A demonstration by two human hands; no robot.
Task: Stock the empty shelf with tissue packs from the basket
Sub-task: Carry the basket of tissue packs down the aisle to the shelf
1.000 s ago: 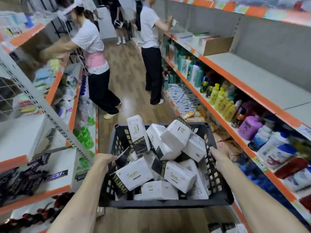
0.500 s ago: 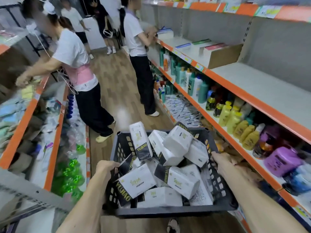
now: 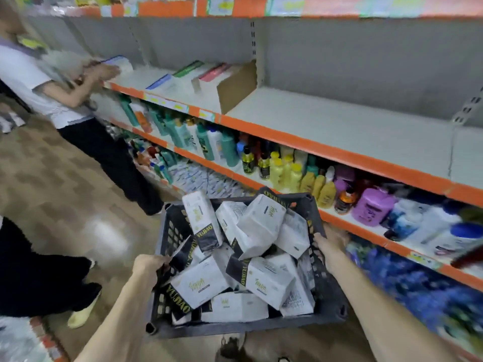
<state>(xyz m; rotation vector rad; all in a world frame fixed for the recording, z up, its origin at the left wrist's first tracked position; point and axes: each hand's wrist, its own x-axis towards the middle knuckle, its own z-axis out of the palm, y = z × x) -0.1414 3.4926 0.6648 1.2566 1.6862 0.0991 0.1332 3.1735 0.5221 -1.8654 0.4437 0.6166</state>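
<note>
I carry a black plastic basket (image 3: 330, 307) in front of me, heaped with several white-and-black tissue packs (image 3: 261, 226). My left hand (image 3: 149, 266) grips the basket's left rim and my right hand (image 3: 330, 240) grips its right rim. The bare grey shelf (image 3: 339, 126) with an orange front edge lies ahead and to the right, above the basket. The picture is blurred by motion.
A brown cardboard box (image 3: 235, 84) and flat packets stand at the left end of that shelf level. Below it sit rows of bottles (image 3: 285, 171) and a purple jug (image 3: 373, 205). One person (image 3: 52, 82) works at the shelf on the left; another's dark trousers (image 3: 39, 280) are near left.
The view has swung right, from the aisle toward the right-hand shelving. The bare shelf now fills the upper frame. Both hands keep their hold on the basket.
</note>
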